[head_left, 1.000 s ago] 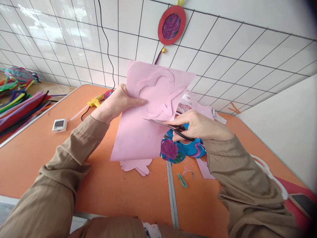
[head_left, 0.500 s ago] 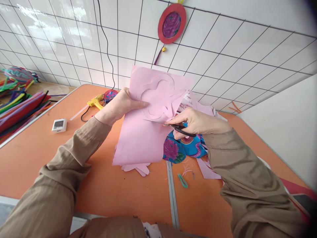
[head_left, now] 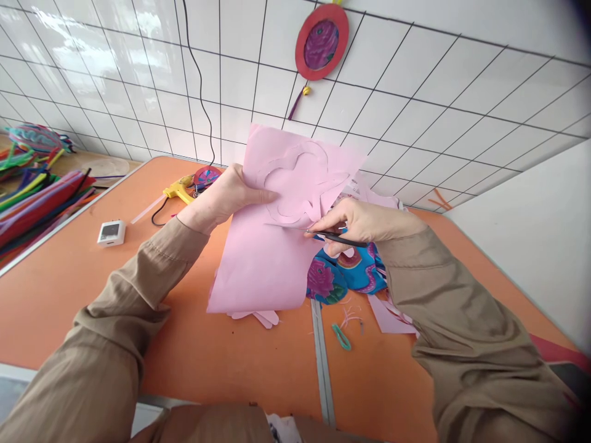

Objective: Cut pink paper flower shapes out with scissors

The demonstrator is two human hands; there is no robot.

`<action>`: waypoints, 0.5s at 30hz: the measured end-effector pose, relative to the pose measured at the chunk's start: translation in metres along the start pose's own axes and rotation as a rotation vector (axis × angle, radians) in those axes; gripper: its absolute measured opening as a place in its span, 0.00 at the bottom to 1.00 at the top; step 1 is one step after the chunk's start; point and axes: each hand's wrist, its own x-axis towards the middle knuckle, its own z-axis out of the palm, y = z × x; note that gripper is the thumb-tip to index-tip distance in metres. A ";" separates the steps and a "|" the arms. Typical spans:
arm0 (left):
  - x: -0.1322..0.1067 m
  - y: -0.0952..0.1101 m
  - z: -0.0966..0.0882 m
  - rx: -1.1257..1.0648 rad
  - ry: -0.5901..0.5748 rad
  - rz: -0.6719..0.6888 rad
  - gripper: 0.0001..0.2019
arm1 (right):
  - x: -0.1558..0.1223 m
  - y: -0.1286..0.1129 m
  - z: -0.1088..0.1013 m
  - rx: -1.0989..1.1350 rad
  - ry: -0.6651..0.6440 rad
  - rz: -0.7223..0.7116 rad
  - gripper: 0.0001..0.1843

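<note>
My left hand [head_left: 233, 195] pinches the left edge of a pink sheet [head_left: 265, 264], thumb on its face, and holds it up above the table. A rounded, petal-like outline is drawn and partly cut in its upper half. My right hand [head_left: 357, 224] grips black-handled scissors [head_left: 339, 238] whose blades point left across the sheet, just under the outline. A narrow cut flap of the pink sheet curls up by the fingers of that hand. Below and behind, blue floral fabric pieces [head_left: 325, 280] lie on the table.
Pink cut-outs [head_left: 261, 318], a teal clip [head_left: 341, 337] and pink scraps [head_left: 390, 317] lie on the orange table [head_left: 221, 375]. At left are a yellow glue gun [head_left: 180, 188], a small white device [head_left: 111, 233] and pipe cleaners [head_left: 41, 203]. A red round ornament [head_left: 322, 42] hangs on the tiled wall.
The scissor handles have drawn closer together and the sheet has tilted slightly, its lower edge a little lower. My left hand keeps its hold.
</note>
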 end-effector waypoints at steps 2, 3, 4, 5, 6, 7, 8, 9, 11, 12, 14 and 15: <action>0.000 0.001 0.000 -0.003 0.011 -0.007 0.15 | 0.004 0.002 -0.003 0.016 -0.193 0.018 0.23; 0.000 0.001 0.000 0.001 0.011 -0.005 0.15 | 0.006 0.003 -0.004 0.023 -0.252 0.022 0.26; 0.000 0.001 0.000 0.007 0.007 -0.001 0.15 | 0.007 0.004 -0.005 0.034 -0.271 0.021 0.28; 0.000 0.001 0.000 0.010 0.003 0.002 0.14 | 0.008 0.006 -0.006 0.044 -0.282 0.023 0.30; 0.001 0.001 0.000 0.002 0.000 -0.002 0.14 | 0.009 0.008 -0.007 0.049 -0.291 0.025 0.31; 0.001 0.001 0.000 -0.019 0.003 -0.014 0.15 | 0.010 0.010 -0.007 0.052 -0.296 0.025 0.31; 0.001 0.001 0.000 -0.052 0.013 -0.031 0.15 | 0.011 0.011 -0.007 0.054 -0.296 0.022 0.32; 0.001 0.001 0.000 -0.087 0.026 -0.050 0.16 | 0.011 0.012 -0.007 0.053 -0.294 0.020 0.32; 0.002 0.001 0.000 -0.125 0.049 -0.067 0.18 | 0.012 0.014 -0.007 0.042 -0.298 0.023 0.32; 0.002 0.000 0.000 -0.111 0.048 -0.059 0.18 | 0.012 0.014 -0.006 0.032 -0.301 0.026 0.31; 0.003 0.000 -0.001 -0.032 0.022 -0.012 0.15 | 0.011 0.012 -0.006 0.010 -0.306 0.039 0.31; 0.003 -0.001 -0.002 0.015 0.005 0.013 0.14 | 0.011 0.011 -0.005 0.010 -0.304 0.048 0.31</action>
